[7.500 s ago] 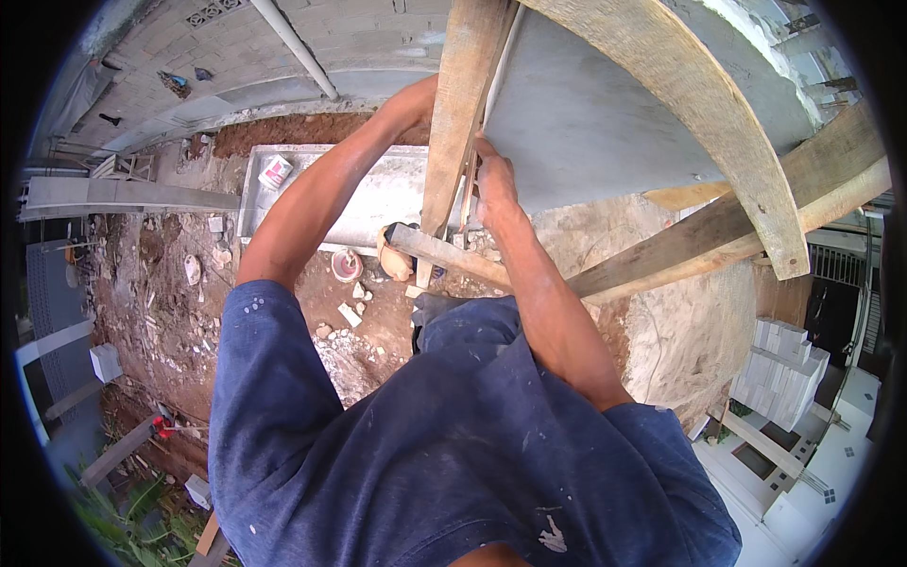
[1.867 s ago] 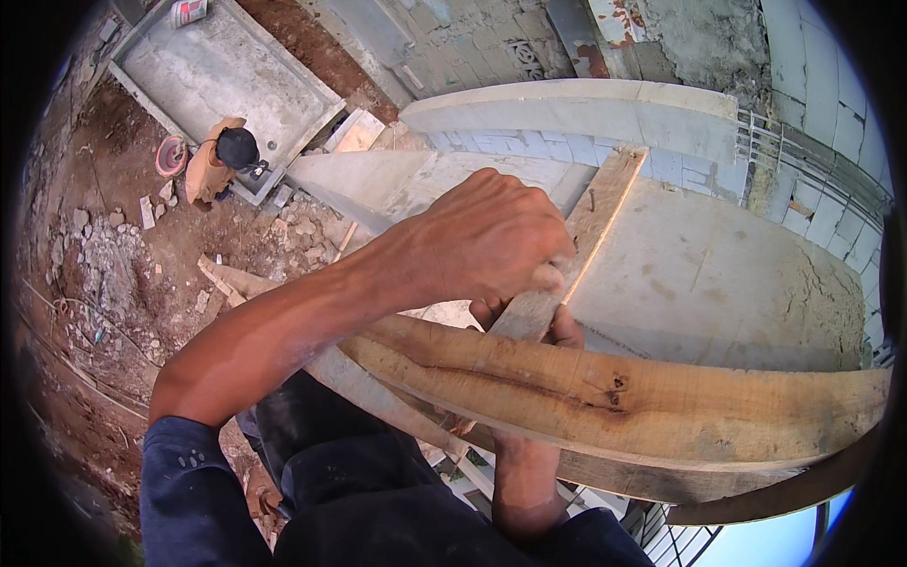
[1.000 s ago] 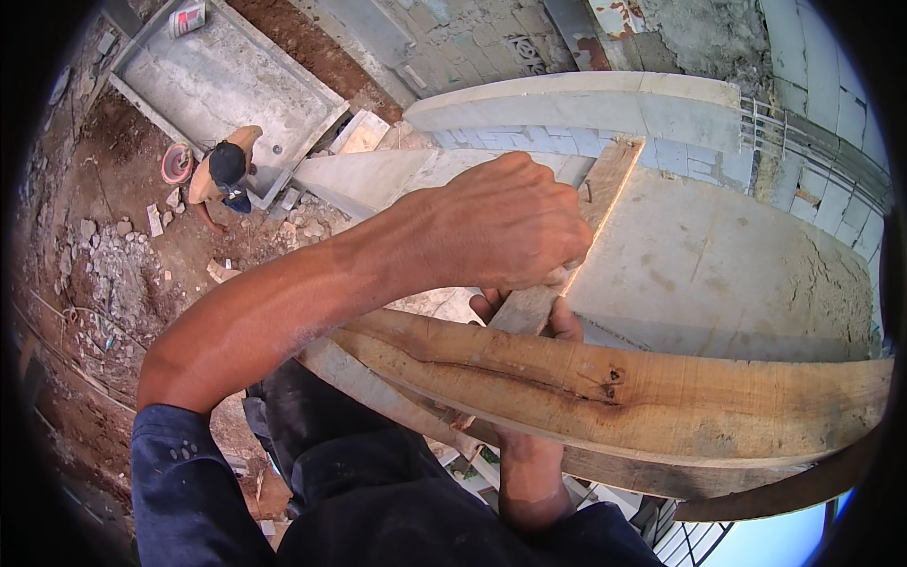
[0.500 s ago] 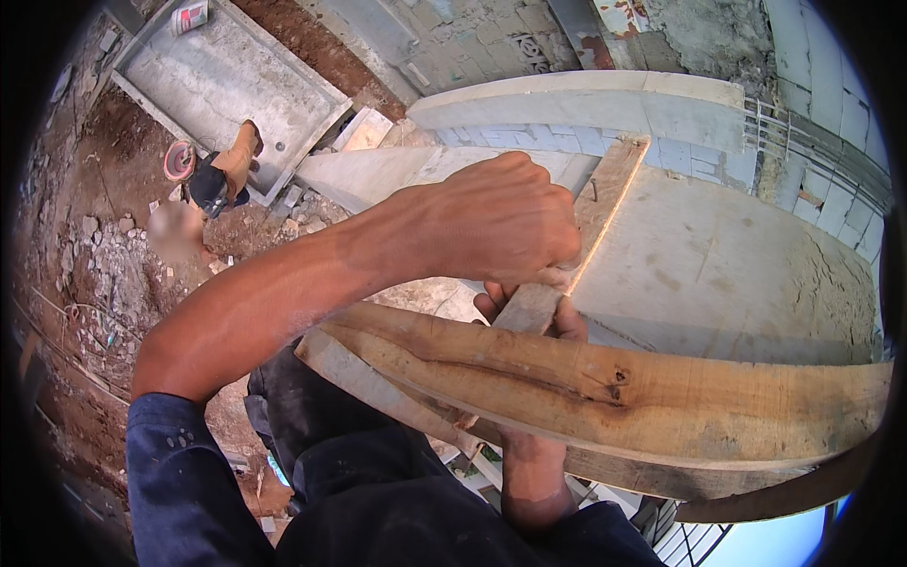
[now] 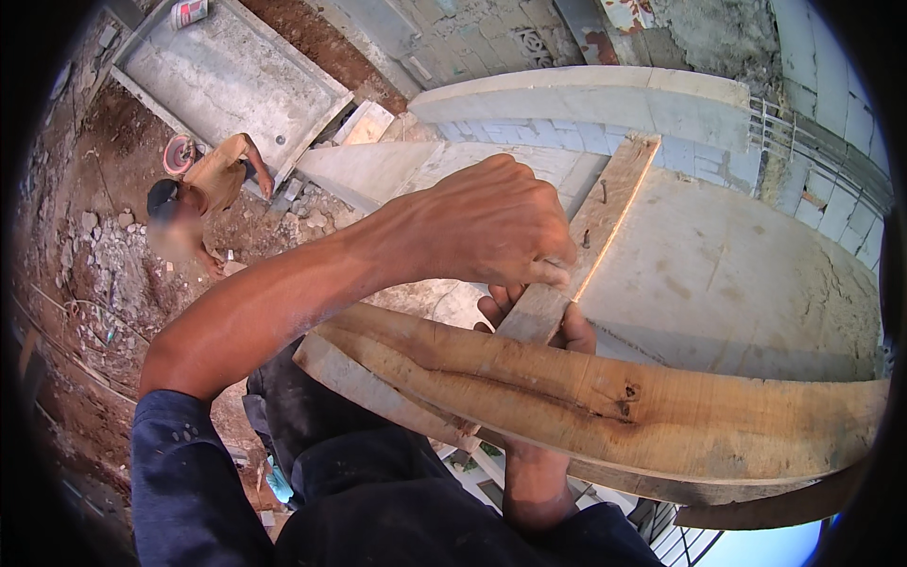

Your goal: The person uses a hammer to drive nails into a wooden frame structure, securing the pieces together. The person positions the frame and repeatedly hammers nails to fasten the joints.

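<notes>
A narrow wooden board [image 5: 621, 175] points away from me, with two nails [image 5: 586, 238] standing up from its face. My left hand [image 5: 482, 222] is a closed fist over the board, its finger side against the board's left edge. What those fingers hold, if anything, is hidden. From below, my right hand [image 5: 578, 331] wraps round the same board, fingers on the left and thumb on the right. A thick, pale-brown plank [image 5: 605, 392] with a knot and a dark crack crosses in front of my right wrist and hides much of that hand.
More timbers [image 5: 378, 392] lie under the thick plank. Beyond is a grey concrete slab [image 5: 727, 269] and a low block wall [image 5: 586, 99]. Down on the left, a person [image 5: 217, 180] bends over rubble beside a concrete trough [image 5: 227, 85] with a bucket [image 5: 189, 12].
My left fist has shifted slightly left, and a second nail now shows beside it. The person below has moved, one arm now reaching toward the rubble. My right hand keeps its hold.
</notes>
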{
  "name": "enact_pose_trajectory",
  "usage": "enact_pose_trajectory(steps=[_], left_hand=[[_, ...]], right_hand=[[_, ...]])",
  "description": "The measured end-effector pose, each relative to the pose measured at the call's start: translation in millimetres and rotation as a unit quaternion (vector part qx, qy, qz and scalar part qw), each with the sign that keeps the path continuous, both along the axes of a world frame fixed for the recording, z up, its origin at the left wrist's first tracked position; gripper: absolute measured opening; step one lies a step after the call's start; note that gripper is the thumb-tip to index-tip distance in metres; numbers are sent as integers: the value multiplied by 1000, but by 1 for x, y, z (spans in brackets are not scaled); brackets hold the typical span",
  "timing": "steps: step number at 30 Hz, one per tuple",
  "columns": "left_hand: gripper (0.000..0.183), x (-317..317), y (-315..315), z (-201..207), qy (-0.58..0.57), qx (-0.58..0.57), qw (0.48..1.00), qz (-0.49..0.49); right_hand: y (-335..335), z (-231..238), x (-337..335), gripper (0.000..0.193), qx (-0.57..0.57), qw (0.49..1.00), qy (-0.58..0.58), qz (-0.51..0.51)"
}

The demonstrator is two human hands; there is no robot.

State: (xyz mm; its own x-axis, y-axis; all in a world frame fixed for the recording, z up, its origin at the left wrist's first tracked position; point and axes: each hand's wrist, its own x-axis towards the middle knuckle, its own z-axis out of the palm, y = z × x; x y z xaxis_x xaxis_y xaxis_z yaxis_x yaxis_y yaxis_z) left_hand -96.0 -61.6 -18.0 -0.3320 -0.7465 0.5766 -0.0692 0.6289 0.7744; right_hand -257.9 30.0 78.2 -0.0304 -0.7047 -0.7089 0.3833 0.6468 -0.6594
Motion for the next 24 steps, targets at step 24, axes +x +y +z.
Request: enact_pose_trajectory(steps=[24], left_hand=[[21,17,40,-17,20,169,979,110]], right_hand=[[9,-6,4,50,-214,949,174,154]])
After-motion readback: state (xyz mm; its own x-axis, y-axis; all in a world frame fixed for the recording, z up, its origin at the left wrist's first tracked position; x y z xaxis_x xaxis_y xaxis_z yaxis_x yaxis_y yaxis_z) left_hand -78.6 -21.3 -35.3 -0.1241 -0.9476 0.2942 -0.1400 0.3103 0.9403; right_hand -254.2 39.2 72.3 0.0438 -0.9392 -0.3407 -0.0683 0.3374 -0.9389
